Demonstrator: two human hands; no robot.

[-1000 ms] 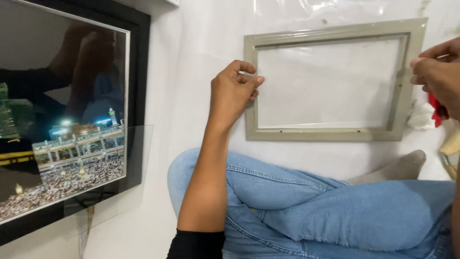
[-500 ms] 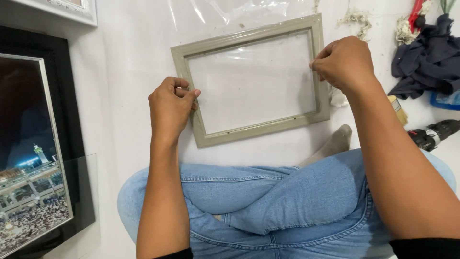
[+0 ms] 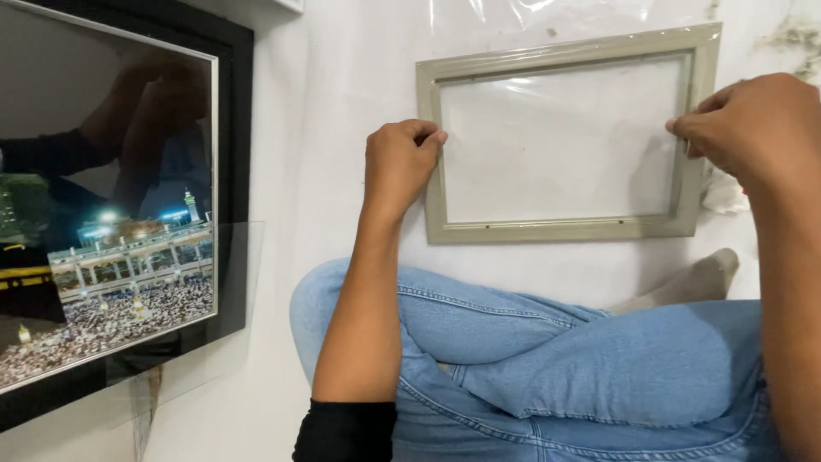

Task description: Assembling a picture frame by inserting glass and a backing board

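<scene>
Holding: my two hands grip one grey-beige picture frame [image 3: 564, 141] that lies flat on the white floor [image 3: 325, 128] ahead of my crossed legs.
Left hand [image 3: 398, 162]: clenched on the frame's left rail, about halfway along it; thumb on top, fingers curled at the outer edge.
Right hand [image 3: 753, 128]: pinching the frame's right rail at about the same height; fingertips [image 3: 684, 128] on the inner edge. Knuckles hide the rest of the grip.
Frame position: upper middle of the head view, long sides running left to right, slightly tilted, its left end lower than its right end.
Frame content: a clear pane [image 3: 560, 137] fills the opening; the white floor shows through it, with faint glare near the top.
Frame edge: thin clear plastic wrap [image 3: 479, 13] lies just beyond the top rail.
Legs: blue jeans [image 3: 547, 359], crossed; a grey-socked foot [image 3: 693, 282] lies just below the frame's lower right corner, apart from it.
Left side: a large black-framed photo [image 3: 111, 214] of a lit night scene, well apart from my left hand; a clear sheet [image 3: 231, 316] overlaps its lower right corner.
</scene>
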